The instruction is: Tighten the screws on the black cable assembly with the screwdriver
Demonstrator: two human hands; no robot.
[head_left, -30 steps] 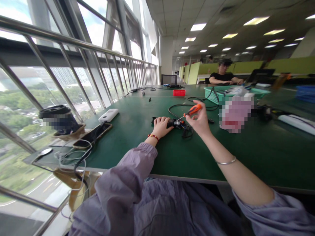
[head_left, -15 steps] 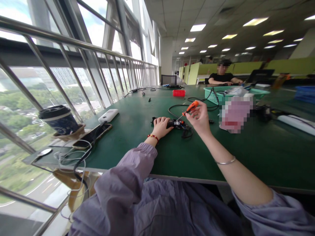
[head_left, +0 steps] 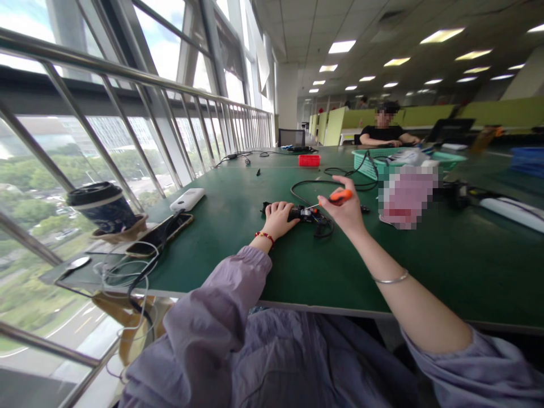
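Observation:
My left hand is wrapped over a black device with wires and holds it down on the green table. White parts and loose wiring show at the device's right end; the rest lies under my fingers. In my right hand is a screwdriver with an orange and black handle, pinched between thumb and fingers. It is tilted low, its thin shaft pointing left at the white part of the device. Whether the tip touches cannot be made out. A black cable curves behind the device.
A paper cup, a white power bank and a phone with tangled cables are at left. Farther back are a red box and a green basket. A blurred pink object lies right. Another person sits opposite.
The screwdriver has swung from steeply slanted to nearly level, its handle dropping to the right. My right hand has shifted slightly right, one finger raised. My left hand has stayed put.

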